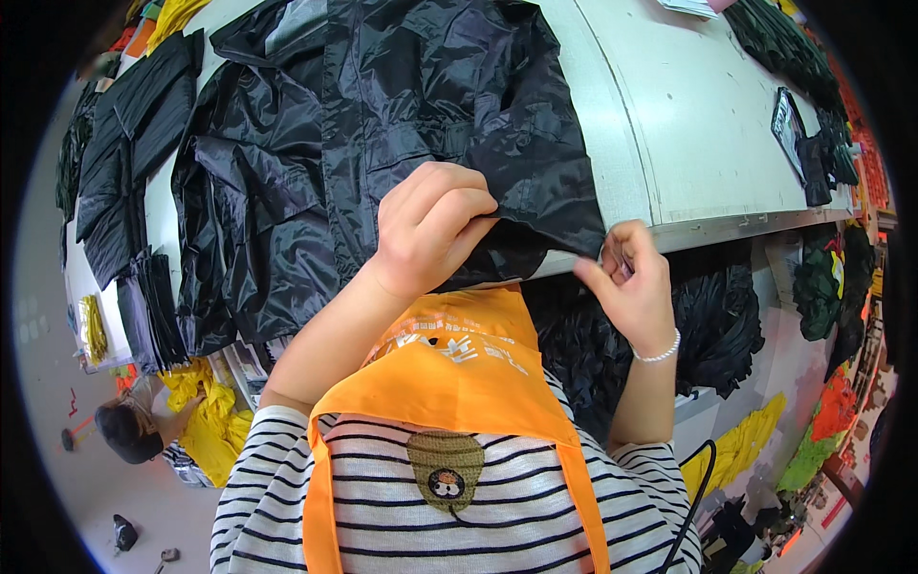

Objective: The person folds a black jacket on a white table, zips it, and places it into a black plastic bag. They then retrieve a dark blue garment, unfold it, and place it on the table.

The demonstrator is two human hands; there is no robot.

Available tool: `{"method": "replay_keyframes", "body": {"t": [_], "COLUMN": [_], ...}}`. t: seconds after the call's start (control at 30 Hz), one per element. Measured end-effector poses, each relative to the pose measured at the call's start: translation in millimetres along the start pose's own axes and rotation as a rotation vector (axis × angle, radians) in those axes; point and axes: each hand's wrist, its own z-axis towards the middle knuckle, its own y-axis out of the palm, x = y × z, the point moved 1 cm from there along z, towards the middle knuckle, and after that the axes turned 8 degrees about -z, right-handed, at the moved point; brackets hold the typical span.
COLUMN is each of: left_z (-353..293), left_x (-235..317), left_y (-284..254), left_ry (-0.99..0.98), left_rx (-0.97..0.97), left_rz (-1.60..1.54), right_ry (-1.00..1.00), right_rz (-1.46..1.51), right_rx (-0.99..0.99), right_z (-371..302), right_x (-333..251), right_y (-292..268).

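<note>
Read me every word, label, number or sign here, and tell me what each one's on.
Orange apron: white printed lettering, partly creased; I won't copy its wording.
White papers at the top edge: any print is too small to read.
Brown shirt patch: a cartoon picture, no lettering visible.
Glossy black garment: no readable text.
</note>
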Motion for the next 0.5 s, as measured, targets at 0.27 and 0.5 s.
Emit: {"method": "replay_keyframes", "body": {"t": [0.27,0.5], "left_z": [7.1,11.0], "left_x": [5.9,4.6], "left_y": [3.2,7.6], "left_ry": [0.073,0.065], "left_rx": [-0.096,-0.051], "left_rz": [-0.023,-0.036], "right_ry": [-0.215,-0.261], "right_rz": [0.116,0.116], "right_rx": [-0.020,-0.041], "right_z": [16.5,27.1], "right_x": [-46.3,-49.2], "right_y": [0.2,9.1]}}
